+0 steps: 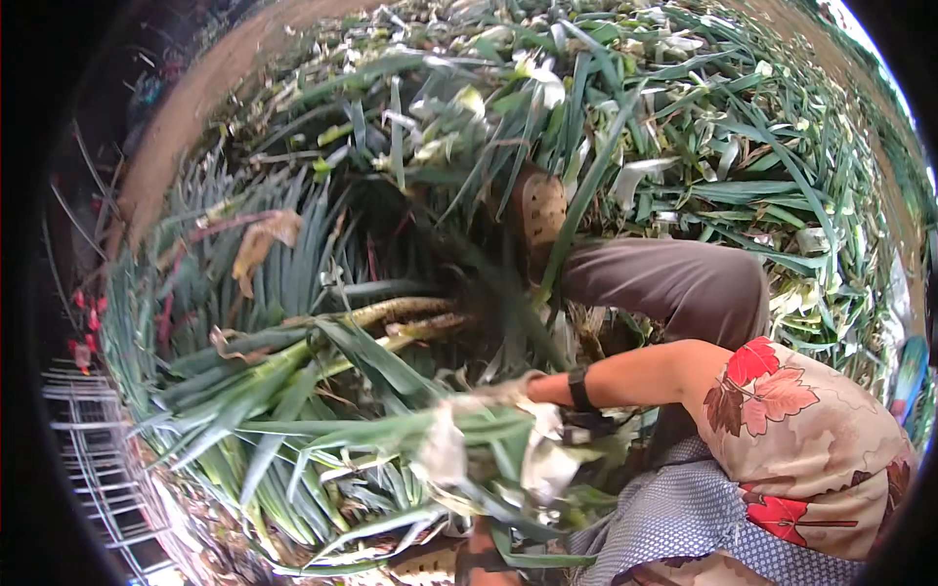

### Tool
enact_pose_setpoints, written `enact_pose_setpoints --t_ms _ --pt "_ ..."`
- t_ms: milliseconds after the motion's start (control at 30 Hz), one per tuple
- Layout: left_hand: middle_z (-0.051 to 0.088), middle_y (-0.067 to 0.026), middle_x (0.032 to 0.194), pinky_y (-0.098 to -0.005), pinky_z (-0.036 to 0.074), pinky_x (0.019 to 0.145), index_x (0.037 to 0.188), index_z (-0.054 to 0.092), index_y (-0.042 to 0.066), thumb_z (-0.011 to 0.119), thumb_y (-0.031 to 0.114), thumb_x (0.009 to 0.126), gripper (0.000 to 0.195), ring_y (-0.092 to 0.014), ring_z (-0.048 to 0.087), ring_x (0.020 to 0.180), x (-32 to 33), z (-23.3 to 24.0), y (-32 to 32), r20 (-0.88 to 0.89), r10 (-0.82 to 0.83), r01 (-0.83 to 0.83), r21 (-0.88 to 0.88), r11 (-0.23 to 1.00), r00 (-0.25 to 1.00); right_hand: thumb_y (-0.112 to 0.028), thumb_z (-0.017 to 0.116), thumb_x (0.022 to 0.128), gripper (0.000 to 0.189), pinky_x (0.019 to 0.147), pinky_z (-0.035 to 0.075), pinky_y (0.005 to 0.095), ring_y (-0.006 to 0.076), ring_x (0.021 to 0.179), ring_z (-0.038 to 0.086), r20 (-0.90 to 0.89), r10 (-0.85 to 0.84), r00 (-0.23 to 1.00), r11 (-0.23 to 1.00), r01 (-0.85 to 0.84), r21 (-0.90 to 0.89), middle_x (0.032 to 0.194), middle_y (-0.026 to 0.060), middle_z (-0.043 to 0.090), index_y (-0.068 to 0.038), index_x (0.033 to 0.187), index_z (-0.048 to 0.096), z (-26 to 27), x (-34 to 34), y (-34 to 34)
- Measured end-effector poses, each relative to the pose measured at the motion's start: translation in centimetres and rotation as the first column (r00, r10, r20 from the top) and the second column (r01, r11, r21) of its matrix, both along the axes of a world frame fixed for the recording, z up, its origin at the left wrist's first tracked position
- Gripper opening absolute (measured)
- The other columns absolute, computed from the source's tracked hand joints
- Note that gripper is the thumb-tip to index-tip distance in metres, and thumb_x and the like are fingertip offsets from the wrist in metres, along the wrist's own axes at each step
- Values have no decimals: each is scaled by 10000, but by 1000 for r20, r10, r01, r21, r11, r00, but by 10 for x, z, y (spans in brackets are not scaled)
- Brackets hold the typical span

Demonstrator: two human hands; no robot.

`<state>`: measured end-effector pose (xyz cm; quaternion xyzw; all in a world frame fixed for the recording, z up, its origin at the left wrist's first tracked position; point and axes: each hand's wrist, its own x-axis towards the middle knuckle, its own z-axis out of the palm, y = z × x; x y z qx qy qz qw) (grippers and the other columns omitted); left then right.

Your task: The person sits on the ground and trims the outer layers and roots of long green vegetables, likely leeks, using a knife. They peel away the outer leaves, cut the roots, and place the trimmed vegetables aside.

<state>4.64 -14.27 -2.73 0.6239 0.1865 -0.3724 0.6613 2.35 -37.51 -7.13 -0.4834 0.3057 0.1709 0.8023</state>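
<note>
My right hand [506,394], blurred and seemingly in a pale glove, closes over a bunch of long leek leaves [388,428]. A dark watch band [581,388] circles that wrist. Below it in the head view, my left hand is mostly hidden behind leaves; its forearm [492,564] shows at the bottom edge, and its grip cannot be seen. Pale, blurred sheath pieces [548,465] hang among the green leaves between the hands. Just beyond lie leeks with yellowish, soiled stalks [399,311] on a dense pile of leeks [278,505].
Loose leek leaves and pale trimmings [681,132] cover the ground at the top and right. My brown shoe [542,212] and bent knee [718,286] stand amid them. A metal wire rack [95,454] is at lower left, with bare soil [165,139] at upper left.
</note>
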Motion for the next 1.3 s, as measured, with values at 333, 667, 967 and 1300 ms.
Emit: enact_pose_setpoints --t_ms 333,667,967,1300 --pt "549 -175 1170 -306 526 853 1215 465 -66 501 82 892 357 -259 595 987 170 339 -202 915 148 200 -236 951 374 -463 472 888 563 786 470 358 236 931 575 641 -474 603 777 630 -19 1039 150 582 -28 1241 525 248 72 -265" --pt "591 -42 713 -269 536 604 812 598 59 511 201 900 188 -161 591 647 90 56 -49 118 376 -356 -158 921 919 -401 471 895 523 720 504 357 231 870 598 0 232 973 624 -149 -767 971 141 609 -1 1228 529 180 98 -192" --pt "608 -58 824 -256 487 575 979 568 30 561 226 919 205 -133 598 688 -45 -58 11 -212 125 -114 61 992 969 -213 540 825 334 831 474 435 370 984 597 -137 498 856 235 -285 -929 1043 189 630 -70 1123 586 29 198 -8" --pt "610 -33 890 -232 486 593 1010 581 28 581 180 906 184 -121 609 761 -42 -52 16 -166 164 -161 29 987 972 -331 595 833 400 852 457 417 371 1005 574 -90 490 867 263 -246 -933 1057 224 598 -6 1065 574 5 198 14"
